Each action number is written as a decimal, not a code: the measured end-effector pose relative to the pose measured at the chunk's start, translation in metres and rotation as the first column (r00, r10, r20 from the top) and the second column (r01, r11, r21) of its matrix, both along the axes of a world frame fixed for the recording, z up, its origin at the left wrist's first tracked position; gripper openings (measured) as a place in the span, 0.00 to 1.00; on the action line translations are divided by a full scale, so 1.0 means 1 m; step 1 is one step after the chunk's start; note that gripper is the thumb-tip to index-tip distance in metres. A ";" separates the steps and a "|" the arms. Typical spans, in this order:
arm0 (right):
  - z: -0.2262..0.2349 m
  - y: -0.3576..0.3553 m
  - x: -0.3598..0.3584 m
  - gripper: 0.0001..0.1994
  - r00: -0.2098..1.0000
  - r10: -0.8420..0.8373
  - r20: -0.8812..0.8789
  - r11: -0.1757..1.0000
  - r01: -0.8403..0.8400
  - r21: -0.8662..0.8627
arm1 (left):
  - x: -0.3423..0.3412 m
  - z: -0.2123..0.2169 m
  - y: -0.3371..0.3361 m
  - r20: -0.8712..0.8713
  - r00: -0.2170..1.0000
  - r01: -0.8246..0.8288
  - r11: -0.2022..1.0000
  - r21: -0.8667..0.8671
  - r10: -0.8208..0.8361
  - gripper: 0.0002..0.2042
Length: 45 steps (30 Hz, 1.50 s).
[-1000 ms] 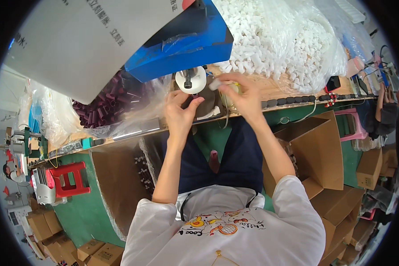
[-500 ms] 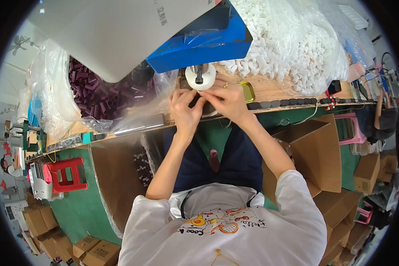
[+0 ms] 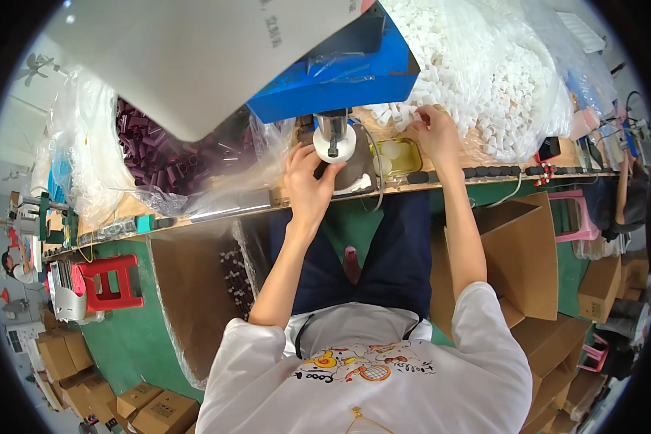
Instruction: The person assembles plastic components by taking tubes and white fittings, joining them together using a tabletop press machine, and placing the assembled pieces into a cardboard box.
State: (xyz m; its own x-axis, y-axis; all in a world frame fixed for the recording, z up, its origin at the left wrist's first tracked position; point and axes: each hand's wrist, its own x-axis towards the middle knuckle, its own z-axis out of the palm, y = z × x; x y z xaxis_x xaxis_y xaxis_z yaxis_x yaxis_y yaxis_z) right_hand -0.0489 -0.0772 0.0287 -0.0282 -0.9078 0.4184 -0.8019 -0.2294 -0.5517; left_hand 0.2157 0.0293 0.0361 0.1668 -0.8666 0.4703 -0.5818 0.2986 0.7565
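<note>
My left hand (image 3: 309, 181) is closed beside the white round head (image 3: 335, 145) of a small blue bench press (image 3: 336, 90), thumb and fingers curled in just below it. Whatever lies between those fingertips is hidden. At the near edge of a heap of small white plastic pieces (image 3: 484, 94), my right hand (image 3: 437, 135) has its thumb and fingers bent together in a pinch. What it grips is too small to name. Between the press and my right hand stands a shallow yellow-green tin (image 3: 399, 158) with whitish round contents.
Left of the press, a clear plastic bag holds dark purple tube pieces (image 3: 166, 155). A grey-white panel (image 3: 173, 58) hangs over the bench. Open cardboard boxes (image 3: 517, 253) stand right of my legs. A red stool (image 3: 108, 283) is on the left; another person (image 3: 624, 192) sits far right.
My right hand has left the press and moved right to the white pieces, uncovering the tin. The left hand stays near the press head, slightly lower.
</note>
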 end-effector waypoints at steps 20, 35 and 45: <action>0.035 0.070 0.131 0.12 0.844 0.527 0.104 0.832 -0.487 -0.264 | 0.143 0.024 0.000 0.578 0.811 -0.236 0.954 0.184 0.089 0.14; -0.009 0.017 -0.095 0.09 0.979 -0.146 0.141 0.986 0.156 -0.058 | 0.027 0.034 -0.008 -0.383 0.912 0.210 0.970 0.125 -0.148 0.19; 0.000 0.032 -0.102 0.11 0.989 -0.117 0.093 0.990 0.109 0.088 | 0.000 0.018 -0.006 -0.076 0.990 0.113 0.989 -0.099 -0.121 0.12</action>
State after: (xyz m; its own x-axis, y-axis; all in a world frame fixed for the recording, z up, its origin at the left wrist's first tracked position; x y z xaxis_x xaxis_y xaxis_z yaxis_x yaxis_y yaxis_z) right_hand -0.1513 -0.0450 0.0289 -0.1697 -0.9276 0.3327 -0.7614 -0.0909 -0.6419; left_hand 0.2152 0.0235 0.0541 0.1078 -0.8346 0.5402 -0.4764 0.4335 0.7649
